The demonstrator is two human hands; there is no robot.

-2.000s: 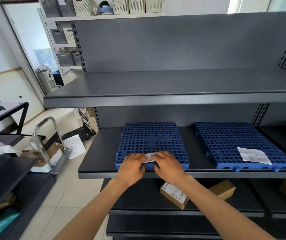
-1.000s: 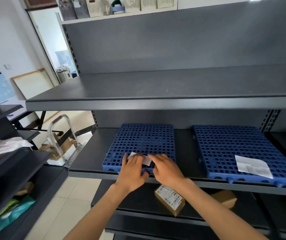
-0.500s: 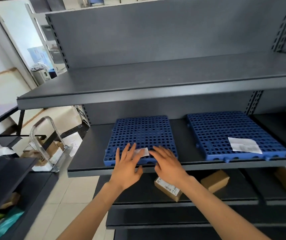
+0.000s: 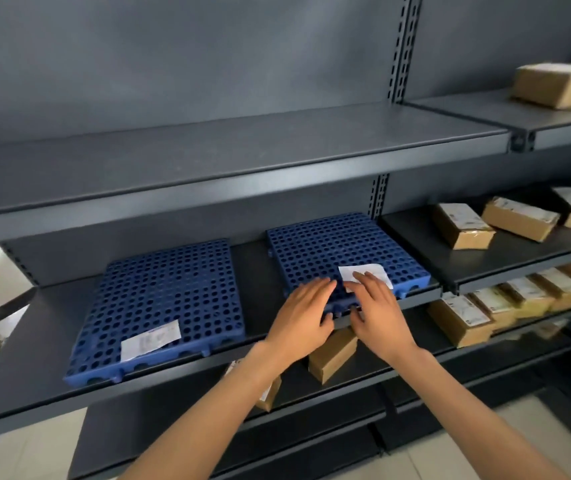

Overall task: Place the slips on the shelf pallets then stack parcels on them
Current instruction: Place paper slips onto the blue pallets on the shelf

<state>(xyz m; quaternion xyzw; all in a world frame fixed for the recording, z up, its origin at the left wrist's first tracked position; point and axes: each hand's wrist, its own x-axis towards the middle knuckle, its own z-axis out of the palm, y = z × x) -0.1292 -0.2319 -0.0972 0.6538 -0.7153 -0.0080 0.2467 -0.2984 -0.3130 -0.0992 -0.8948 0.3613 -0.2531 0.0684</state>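
Two blue perforated pallets lie side by side on the middle shelf (image 4: 52, 327). The left pallet (image 4: 163, 292) carries a white slip (image 4: 149, 339) near its front edge, with nothing touching it. On the right pallet (image 4: 332, 251) lies a second white slip (image 4: 370, 271) at the front right. My left hand (image 4: 303, 315) hovers flat, fingers spread, over that pallet's front edge. My right hand (image 4: 379, 313) is beside it, fingers spread, with its fingertips resting on the slip's lower edge. Neither hand grips anything.
Brown labelled parcels (image 4: 460, 225) sit on the same shelf level in the bay to the right. A row of several more parcels (image 4: 505, 304) fills the shelf below, and two parcels (image 4: 332, 353) lie under my hands. One large parcel (image 4: 561, 83) is at the upper right.
Both hands have left the left pallet, where a slip now lies free, and moved right to the front of the right pallet. The view has swung to the right.
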